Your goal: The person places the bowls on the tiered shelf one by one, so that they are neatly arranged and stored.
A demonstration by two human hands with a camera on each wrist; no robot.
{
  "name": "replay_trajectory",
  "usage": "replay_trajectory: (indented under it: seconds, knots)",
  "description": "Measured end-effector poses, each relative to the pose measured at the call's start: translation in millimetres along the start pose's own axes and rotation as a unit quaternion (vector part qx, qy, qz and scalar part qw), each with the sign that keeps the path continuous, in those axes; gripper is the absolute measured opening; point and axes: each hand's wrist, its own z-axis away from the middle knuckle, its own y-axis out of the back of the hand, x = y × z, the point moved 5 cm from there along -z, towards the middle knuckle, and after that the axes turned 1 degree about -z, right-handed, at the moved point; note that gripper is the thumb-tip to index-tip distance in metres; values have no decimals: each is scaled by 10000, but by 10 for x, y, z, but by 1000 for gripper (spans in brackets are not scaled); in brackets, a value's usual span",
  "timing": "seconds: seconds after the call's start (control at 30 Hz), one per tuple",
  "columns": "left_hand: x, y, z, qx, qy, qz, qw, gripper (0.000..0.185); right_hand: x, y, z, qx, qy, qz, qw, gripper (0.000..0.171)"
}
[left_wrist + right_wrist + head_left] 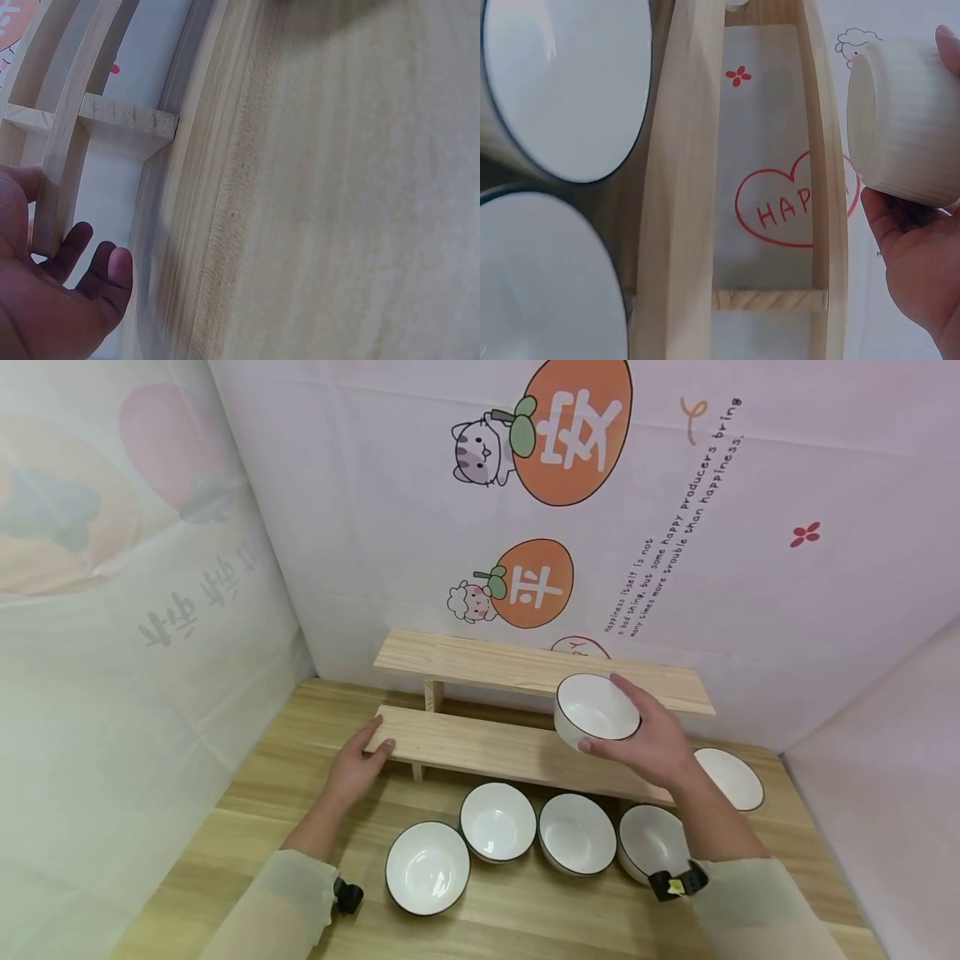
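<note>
My right hand [651, 737] grips a white bowl with a dark rim [596, 709], tilted, above the lower step of a two-step pale wooden shelf [487, 745]. The right wrist view shows the bowl's ribbed outside [907, 120] held in the fingers [919, 262]. My left hand [360, 766] holds the left end of the lower step, thumb on top; the left wrist view shows the fingers [90, 274] curled under the board's end [56, 202]. Several more white bowls stand on the table in front of the shelf, such as one at the front left [427, 867] and one at the far right [729, 777].
The wooden table [247, 827] is boxed in by printed cloth walls at the left, back and right. The shelf's upper step [480, 662] is bare. The row of bowls [576, 832] stands close under my right forearm.
</note>
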Motion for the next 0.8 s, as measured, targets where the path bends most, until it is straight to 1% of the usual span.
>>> replay_trajectory:
  seconds: [0.23, 0.53, 0.8]
  knots:
    - [-6, -4, -4, 2, 31, 19, 10000, 66, -126, -75, -120, -122, -16, -131, 9998, 121]
    - [5, -7, -6, 28, 46, 131, 9999, 66, -205, -169, -298, -84, 55, -228, 9997, 122]
    - [-15, 1, 3, 49, 69, 71, 9999, 67, -286, -260, -459, 12, 72, -341, 9994, 122]
